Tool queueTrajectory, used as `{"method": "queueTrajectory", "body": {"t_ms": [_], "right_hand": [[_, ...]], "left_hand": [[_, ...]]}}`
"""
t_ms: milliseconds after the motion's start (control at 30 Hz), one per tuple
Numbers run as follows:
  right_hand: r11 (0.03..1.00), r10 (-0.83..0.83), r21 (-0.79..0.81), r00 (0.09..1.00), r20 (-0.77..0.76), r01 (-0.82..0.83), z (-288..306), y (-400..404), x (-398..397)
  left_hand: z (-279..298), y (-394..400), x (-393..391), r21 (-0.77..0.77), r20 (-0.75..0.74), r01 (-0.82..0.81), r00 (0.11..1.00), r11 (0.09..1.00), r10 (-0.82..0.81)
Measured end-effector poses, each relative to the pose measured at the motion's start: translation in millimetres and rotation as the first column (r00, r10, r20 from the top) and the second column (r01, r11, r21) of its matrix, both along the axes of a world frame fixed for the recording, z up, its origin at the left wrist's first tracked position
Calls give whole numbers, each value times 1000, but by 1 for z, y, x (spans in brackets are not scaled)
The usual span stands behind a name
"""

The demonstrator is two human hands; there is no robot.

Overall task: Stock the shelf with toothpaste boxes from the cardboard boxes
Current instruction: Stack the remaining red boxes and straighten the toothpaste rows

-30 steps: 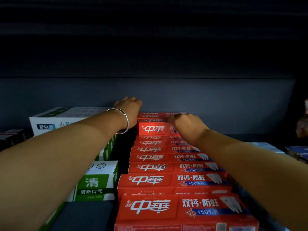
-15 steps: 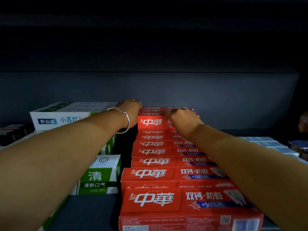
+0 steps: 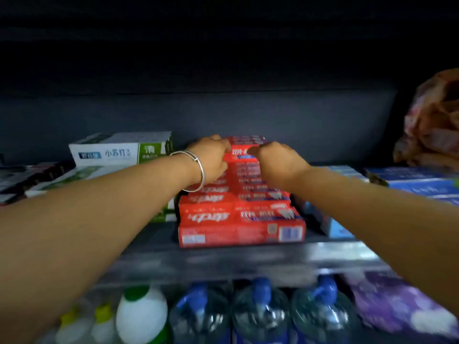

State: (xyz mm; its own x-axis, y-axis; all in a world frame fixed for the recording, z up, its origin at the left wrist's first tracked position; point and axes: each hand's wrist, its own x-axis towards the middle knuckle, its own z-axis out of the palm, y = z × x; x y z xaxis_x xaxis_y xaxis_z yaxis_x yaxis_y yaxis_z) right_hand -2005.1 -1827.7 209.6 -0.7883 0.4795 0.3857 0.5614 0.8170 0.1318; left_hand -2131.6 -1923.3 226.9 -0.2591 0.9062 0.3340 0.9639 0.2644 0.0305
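We judge stocking well advanced: left hand (image 3: 211,160) and right hand (image 3: 278,162) grip the rearmost red cardboard toothpaste box (image 3: 244,153) atop a long stacked row on the grey shelf (image 3: 223,259).

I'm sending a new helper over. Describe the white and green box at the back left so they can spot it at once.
Start at the dark shelf above the water bottles. Find the row of red boxes in the middle, then look left of its far end, past the left hand. The white box sits highest there, with blue characters on its front and a green end panel, unlike the all-red neighbours.
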Motion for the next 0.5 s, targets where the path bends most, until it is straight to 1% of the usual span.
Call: {"method": "queueTrajectory", "body": {"t_ms": [67, 133, 200, 267, 333, 400, 433, 500], "right_hand": [[999, 16, 49, 1000, -23, -15, -7, -20, 31], [994, 71, 90, 992, -100, -62, -17, -38, 63], [981, 158, 139, 971, -178, -135, -34, -57, 94], [970, 200, 180, 955, -219, -162, -63, -77, 129], [964, 229, 198, 934, -273, -179, -100, -95, 164], [959, 253, 197, 925, -285, -202, -141, -111, 193], [961, 256, 173, 929, -265, -216, -163, -118, 204], [965, 263, 70, 945, -194, -254, -212, -127, 224]], "left_hand": [[-8, -21, 30, 7, -38, 35, 999, 999, -35], [-16, -45, 61, 30, -52, 88, 995, 996, -86], [-28, -67, 90, 80, -55, 147, 988, 986, -143], [-52, -88, 119, 143, -57, 192, 981, 971, -185], [-88, -109, 143, 184, -33, 227, 974, 956, -225], [-134, -126, 166, 173, 5, 253, 966, 952, -258], [-160, -133, 176, 151, 30, 254, 965, 955, -261], [-210, -145, 196, 52, 114, 240, 963, 969, -244]]}}
